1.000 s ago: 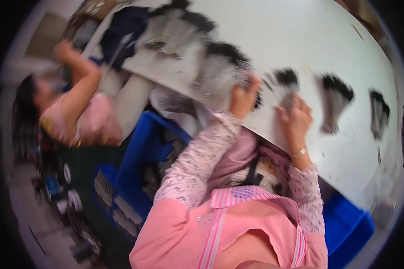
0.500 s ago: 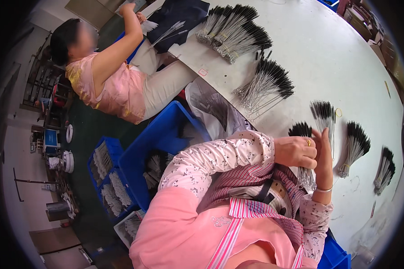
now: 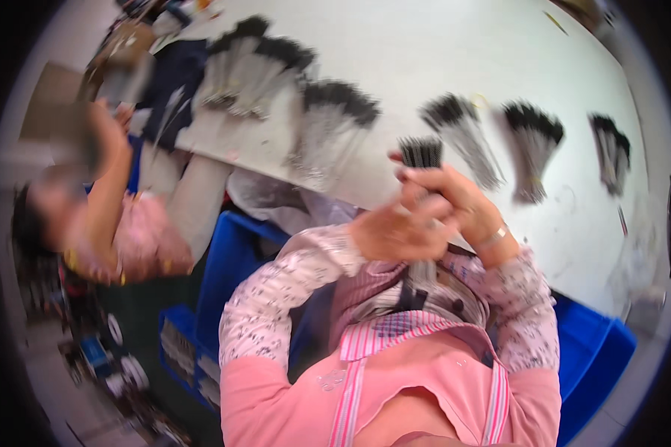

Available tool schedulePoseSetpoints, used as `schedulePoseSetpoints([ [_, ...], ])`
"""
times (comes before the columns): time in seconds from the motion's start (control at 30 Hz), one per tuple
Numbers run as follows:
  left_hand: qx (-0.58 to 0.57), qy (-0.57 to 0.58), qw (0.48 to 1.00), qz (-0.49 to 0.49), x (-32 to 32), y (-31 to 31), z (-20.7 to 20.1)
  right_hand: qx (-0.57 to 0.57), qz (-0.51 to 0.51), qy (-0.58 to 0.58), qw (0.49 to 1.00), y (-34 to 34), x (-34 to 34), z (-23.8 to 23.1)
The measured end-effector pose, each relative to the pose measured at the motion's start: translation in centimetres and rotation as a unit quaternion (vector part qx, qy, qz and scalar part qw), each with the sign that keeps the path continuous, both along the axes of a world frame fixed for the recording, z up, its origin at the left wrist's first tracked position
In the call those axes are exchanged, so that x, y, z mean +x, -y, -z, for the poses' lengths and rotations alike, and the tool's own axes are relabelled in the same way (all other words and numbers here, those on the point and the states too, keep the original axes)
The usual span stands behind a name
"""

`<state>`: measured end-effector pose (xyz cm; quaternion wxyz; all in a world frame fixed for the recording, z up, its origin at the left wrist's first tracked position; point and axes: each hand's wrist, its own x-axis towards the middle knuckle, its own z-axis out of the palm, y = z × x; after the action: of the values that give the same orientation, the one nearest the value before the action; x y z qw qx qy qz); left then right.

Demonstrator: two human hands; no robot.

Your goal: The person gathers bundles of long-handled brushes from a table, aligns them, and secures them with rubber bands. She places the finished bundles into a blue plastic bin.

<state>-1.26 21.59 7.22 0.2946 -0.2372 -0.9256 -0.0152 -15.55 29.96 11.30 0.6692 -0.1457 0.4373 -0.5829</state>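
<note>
Both my hands are closed round one bundle of thin wire brushes [image 3: 423, 153], held upright in front of my body at the table's near edge. Its black bristle tips stick up above my fingers, and the pale wire stems come out below. My right hand [image 3: 466, 195], with a bracelet at the wrist, wraps the bundle from the right. Against it from the left presses my left hand [image 3: 402, 227], blurred by motion, its fingers curled across the stems. Whether a band goes round the stems there is hidden by my fingers.
On the white table [image 3: 425, 52] lie more brush bundles, the nearest a loose bundle [image 3: 462, 138], then a fanned bundle [image 3: 531, 149] and a small bundle [image 3: 611, 153]. Larger piles [image 3: 257, 71] lie left. Blue bins [image 3: 227, 261] [image 3: 593, 357] flank me. A co-worker [image 3: 138, 231] sits left.
The view has turned, so the table and co-worker sit differently in it. My hands have raised the bundle, and my left hand has shifted its grip on the stems.
</note>
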Motion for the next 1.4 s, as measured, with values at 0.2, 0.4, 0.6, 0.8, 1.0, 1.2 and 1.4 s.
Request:
schedulePoseSetpoints([
  [0.2, 0.830, 0.202, 0.506, -0.117, 1.7, -1.7, -0.3, -0.213, 0.092, 0.082, 0.969, 1.8, -1.2, 3.6],
  [0.4, 0.835, 0.296, 0.444, -0.133, 1.9, -3.6, 1.3, -0.200, 0.067, 0.030, 0.977, 3.0, 0.5, 3.7],
  [0.6, 0.855, 0.244, 0.430, -0.157, 3.1, -3.7, 2.7, -0.140, 0.157, -0.092, 0.973, 0.9, 2.9, 6.3],
  [0.8, 0.854, 0.235, 0.427, -0.182, 4.0, -4.6, 4.0, -0.059, 0.219, -0.051, 0.973, -0.9, 5.0, 9.9],
  [1.0, 0.886, 0.192, 0.369, -0.206, 3.8, -5.4, 3.5, -0.034, 0.243, -0.005, 0.969, -1.1, 4.9, 9.8],
  [1.2, 0.870, 0.152, 0.403, -0.240, 3.8, -5.1, 3.8, -0.039, 0.235, 0.017, 0.971, -0.3, 5.3, 10.5],
  [1.4, 0.854, 0.139, 0.426, -0.263, 3.5, -5.4, 4.2, -0.023, 0.227, -0.011, 0.973, 0.0, 5.4, 10.2],
])
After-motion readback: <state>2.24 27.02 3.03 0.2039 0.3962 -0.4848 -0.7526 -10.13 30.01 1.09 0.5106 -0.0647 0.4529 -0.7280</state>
